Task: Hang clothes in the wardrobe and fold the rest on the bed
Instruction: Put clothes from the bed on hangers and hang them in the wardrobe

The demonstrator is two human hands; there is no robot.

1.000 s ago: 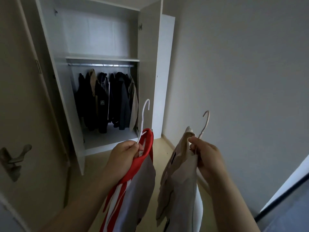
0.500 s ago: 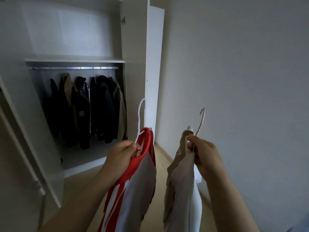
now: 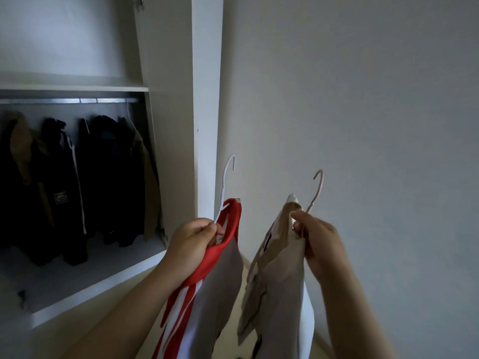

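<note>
The left hand [image 3: 193,235], the right hand [image 3: 320,242] and both forearms [image 3: 124,314] are bare

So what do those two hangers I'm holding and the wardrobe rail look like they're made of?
White hanger: thin wire, probably metal under a smooth white coating, judging by its slim, evenly bent hook.
Beige hanger: similar thin wire with a duller beige coating.
Wardrobe rail: bare metal by the look of it, silvery with bright glints along it.
</note>
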